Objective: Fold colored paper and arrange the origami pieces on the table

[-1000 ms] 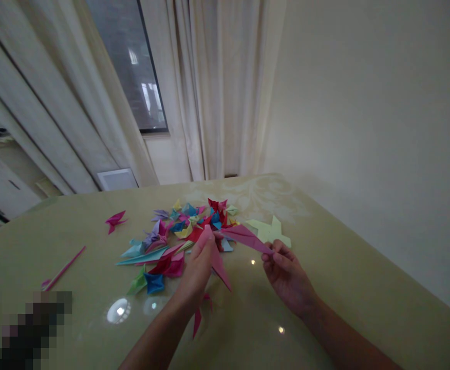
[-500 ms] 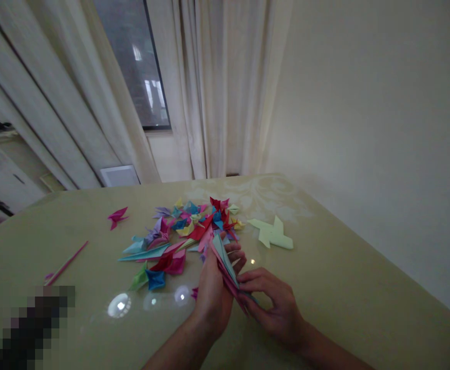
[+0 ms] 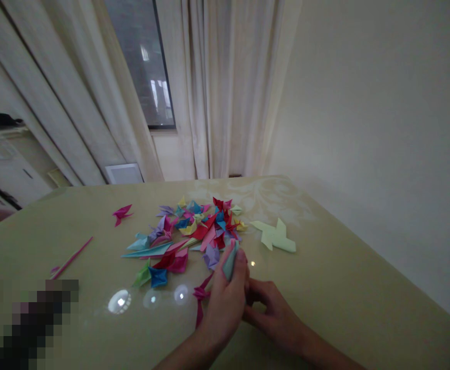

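Note:
My left hand (image 3: 228,298) is wrapped round a folded paper piece (image 3: 230,261), light blue with pink along its edge. Its upper end sticks out above the thumb; the rest is inside the palm. Just below, my right hand (image 3: 273,313) pinches at the lower end of the same paper, though its fingertips are partly hidden behind the left hand. A magenta folded paper piece (image 3: 200,294) lies on the table beside my left wrist. Close above the left hand rests a lilac folded paper piece (image 3: 211,256).
A pile of colourful origami pieces (image 3: 194,226) spreads over the middle of the table (image 3: 325,288). To its right lies a pale green pinwheel-shaped paper (image 3: 276,235). At the left are a magenta paper piece (image 3: 122,214) and a thin pink stick (image 3: 73,257). A wall (image 3: 382,128) borders the right side.
My left fingers, spread behind the paper before, have closed round it. My right hand has stayed at its lower end. The magenta piece by the left wrist shows more fully, as does the lilac one.

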Demonstrator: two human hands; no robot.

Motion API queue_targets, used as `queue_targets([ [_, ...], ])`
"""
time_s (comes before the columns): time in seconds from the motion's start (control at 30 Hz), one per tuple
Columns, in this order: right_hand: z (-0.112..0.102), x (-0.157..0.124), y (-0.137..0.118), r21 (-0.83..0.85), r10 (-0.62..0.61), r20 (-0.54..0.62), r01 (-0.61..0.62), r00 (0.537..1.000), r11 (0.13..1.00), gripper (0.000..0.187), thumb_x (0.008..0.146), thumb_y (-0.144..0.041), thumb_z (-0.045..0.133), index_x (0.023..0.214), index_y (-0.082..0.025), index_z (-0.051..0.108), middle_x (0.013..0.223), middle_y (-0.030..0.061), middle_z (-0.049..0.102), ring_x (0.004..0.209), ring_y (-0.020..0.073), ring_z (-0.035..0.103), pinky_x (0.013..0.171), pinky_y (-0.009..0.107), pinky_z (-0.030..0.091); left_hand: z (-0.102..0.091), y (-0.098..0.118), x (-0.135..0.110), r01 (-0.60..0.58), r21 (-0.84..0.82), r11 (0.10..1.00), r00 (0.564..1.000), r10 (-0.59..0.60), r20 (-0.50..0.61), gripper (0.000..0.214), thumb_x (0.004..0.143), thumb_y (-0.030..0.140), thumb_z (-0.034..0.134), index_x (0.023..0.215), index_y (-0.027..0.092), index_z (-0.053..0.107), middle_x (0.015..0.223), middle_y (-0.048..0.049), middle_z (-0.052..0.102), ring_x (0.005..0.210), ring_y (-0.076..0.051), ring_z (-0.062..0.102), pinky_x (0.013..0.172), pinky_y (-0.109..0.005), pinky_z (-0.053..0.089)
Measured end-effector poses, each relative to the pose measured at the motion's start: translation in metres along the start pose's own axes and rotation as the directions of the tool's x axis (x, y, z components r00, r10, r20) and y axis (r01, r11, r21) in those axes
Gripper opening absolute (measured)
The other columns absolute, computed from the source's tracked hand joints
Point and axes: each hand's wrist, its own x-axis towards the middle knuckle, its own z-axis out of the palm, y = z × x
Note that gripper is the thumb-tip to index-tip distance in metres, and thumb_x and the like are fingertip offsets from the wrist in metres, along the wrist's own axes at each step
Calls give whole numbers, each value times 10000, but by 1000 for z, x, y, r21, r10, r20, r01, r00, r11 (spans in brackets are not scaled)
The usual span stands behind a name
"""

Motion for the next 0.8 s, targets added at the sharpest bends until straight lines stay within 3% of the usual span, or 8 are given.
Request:
queue_targets([
  [0.07,-1,1,1,148,48,65,-57,997,987,415,884,-601,778,888,-186,772,758,40,726,690,184,660,683,285,526,-6,5,-1,-63,157,986,991,43,128,432,880,633,752,1090,261,692,813,-4,656,673,-162,590,567,-237,471],
  [0.13,-4,3,5,270,69,85,-89,994,959,461,887,-640,755,868,-179,746,691,27,696,610,162,634,615,269,509,-15,21,5,-160,279,947,948,69,310,440,948,620,668,1203,263,691,926,-38,707,787,-199,654,652,-265,517],
  [0.23,-11,8,10,344,98,-13,-87,995,935,478,858,-648,786,812,-181,691,613,2,649,528,137,587,544,250,471,-41,48,31,-413,449,792,885,231,405,492,1090,571,349,1274,239,662,1088,-81,736,1010,-242,687,878,-328,537],
  [0.27,-13,10,12,362,108,-58,-80,992,929,476,850,-638,801,794,-183,675,609,-1,648,524,133,583,538,246,467,-52,54,43,-462,572,677,884,303,355,552,1114,520,218,1237,216,662,1070,-90,737,992,-245,689,863,-336,536],
  [0.33,-16,13,14,405,126,-140,-59,982,912,469,837,-613,828,768,-184,652,615,-1,653,526,123,577,535,239,464,-76,61,66,-338,911,236,918,298,264,525,1119,412,201,1110,200,682,1016,-93,741,943,-247,695,851,-341,522],
  [0.43,-18,17,14,467,157,-188,-52,970,883,451,821,-592,854,828,-180,669,593,-16,638,500,106,538,495,221,430,-108,57,89,-199,979,-46,948,243,204,333,1044,311,426,999,142,710,1086,-189,737,1088,-344,682,962,-441,486],
  [0.57,-20,20,13,515,186,-197,-59,963,855,470,783,-565,898,958,-190,675,581,-36,631,479,100,514,456,207,394,-124,48,94,-155,970,-185,968,165,187,224,992,275,531,1023,163,722,1127,-174,750,1114,-330,699,934,-411,504],
  [0.8,-23,22,12,601,261,-233,-73,937,796,468,735,-518,948,909,-197,655,681,-18,693,578,113,601,541,218,449,-109,54,85,-172,927,-333,969,110,220,271,1009,203,460,1044,134,720,1126,-212,767,1143,-371,716,946,-457,509],
])
